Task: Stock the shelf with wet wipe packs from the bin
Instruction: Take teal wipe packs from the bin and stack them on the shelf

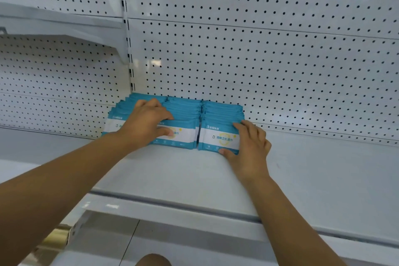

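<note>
Several packs (185,110) gripped, left hand (144,127), right hand (250,149)

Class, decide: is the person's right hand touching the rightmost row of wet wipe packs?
Touching. The head view shows the right hand gripping the right edge of the rightmost row, thumb at its lower corner.

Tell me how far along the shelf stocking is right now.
Done: three rows of wet wipe packs stand against the pegboard at the left end of the shelf. In hand: the left hand grips the middle row's front packs, and the right hand holds the right row's front. Left: the rest of the shelf to the right is bare; the bin is out of view, so remaining stock is unknown.
</note>
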`<state>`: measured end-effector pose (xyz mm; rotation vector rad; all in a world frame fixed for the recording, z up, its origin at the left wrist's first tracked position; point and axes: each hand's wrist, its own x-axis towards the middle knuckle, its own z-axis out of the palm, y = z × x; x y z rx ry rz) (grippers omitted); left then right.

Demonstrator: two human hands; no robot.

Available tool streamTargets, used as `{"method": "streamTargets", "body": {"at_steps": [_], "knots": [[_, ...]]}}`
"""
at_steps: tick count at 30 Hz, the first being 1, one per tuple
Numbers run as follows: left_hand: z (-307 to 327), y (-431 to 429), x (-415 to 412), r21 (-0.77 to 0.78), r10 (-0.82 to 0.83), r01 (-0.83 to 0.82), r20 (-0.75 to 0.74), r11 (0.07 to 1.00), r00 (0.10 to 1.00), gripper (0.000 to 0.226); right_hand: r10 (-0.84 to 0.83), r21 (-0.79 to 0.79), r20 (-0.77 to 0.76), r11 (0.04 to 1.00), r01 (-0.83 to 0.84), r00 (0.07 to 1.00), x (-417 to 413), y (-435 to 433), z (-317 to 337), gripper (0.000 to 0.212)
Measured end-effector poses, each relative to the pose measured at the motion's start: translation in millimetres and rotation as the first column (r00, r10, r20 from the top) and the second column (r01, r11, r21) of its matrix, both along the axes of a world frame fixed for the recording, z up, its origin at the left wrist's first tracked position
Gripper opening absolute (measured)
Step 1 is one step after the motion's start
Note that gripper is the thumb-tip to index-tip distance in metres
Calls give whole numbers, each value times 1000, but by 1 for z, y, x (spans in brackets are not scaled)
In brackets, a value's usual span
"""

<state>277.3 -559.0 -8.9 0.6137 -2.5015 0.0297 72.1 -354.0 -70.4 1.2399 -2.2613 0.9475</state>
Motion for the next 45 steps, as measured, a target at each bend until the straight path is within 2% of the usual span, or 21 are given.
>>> {"method": "streamTargets", "body": {"at_steps": [3,7,9,13,19,24,29,32,37,41,45], "knots": [[-7,-6,-5,-81,-44,42,-17,996,999,46,-2,5,-7,1000,2,1000,0,0,-1,78],[-20,-6,-4,-72,-60,54,-74,996,995,46,6,2,-5,1000,-6,1000,0,0,0,77],[-24,-2,-2,-3,-45,45,-69,999,997,59,11,1,5,1000,-11,1000,0,0,0,77],[-29,-1,-3,43,-23,20,64,999,998,88,23,12,8,1000,-23,1000,0,0,0,77],[-24,0,-13,-72,20,-11,118,997,993,82,17,12,16,1000,-17,1000,-1,-1,1,76],[-27,8,-9,-38,11,-8,75,999,997,79,20,4,74,1000,-20,997,1,2,4,78],[-25,22,-3,-24,-30,31,29,999,999,80,47,-192,172,981,-13,984,8,11,13,73],[-21,39,-5,4,-80,80,-50,997,996,76,87,-180,230,983,-45,969,7,27,22,75],[-13,82,-32,25,-183,187,-109,982,977,72,104,-18,244,995,-102,964,-8,90,34,78],[-18,142,-70,79,-331,343,-129,936,935,74,9,88,172,996,-25,985,-19,166,38,71],[-26,213,-113,109,-493,509,-147,854,858,63,-139,77,167,989,128,976,-36,244,37,67]]}}
